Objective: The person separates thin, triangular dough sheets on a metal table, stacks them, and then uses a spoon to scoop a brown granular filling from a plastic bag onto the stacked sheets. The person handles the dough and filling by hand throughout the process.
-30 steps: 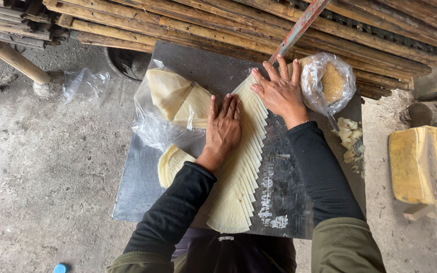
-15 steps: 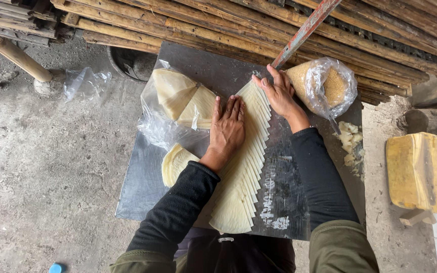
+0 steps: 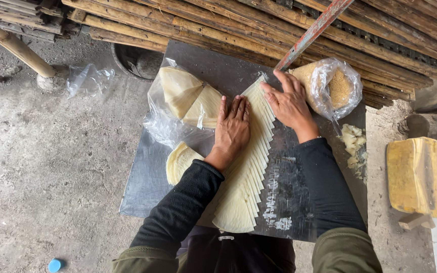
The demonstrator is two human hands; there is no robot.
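- Since the earlier frame, the right hand has been drawn nearer, onto the far tip of the fanned slices.
- Near to far along the metal sheet, the fan's long axis is laid.
- Flat and open, the left hand is pressed mid-fan; the right, open too, is farther.

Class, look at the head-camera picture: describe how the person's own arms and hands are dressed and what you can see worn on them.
Both arms wear long, close-fitting black sleeves that end at the wrists. Above them, near the elbows, looser olive-green outer sleeves show. The left hand and right hand are bare, with no gloves. No ring shows; a thin pale edge at the right wrist may be a band, but it is too small to tell.
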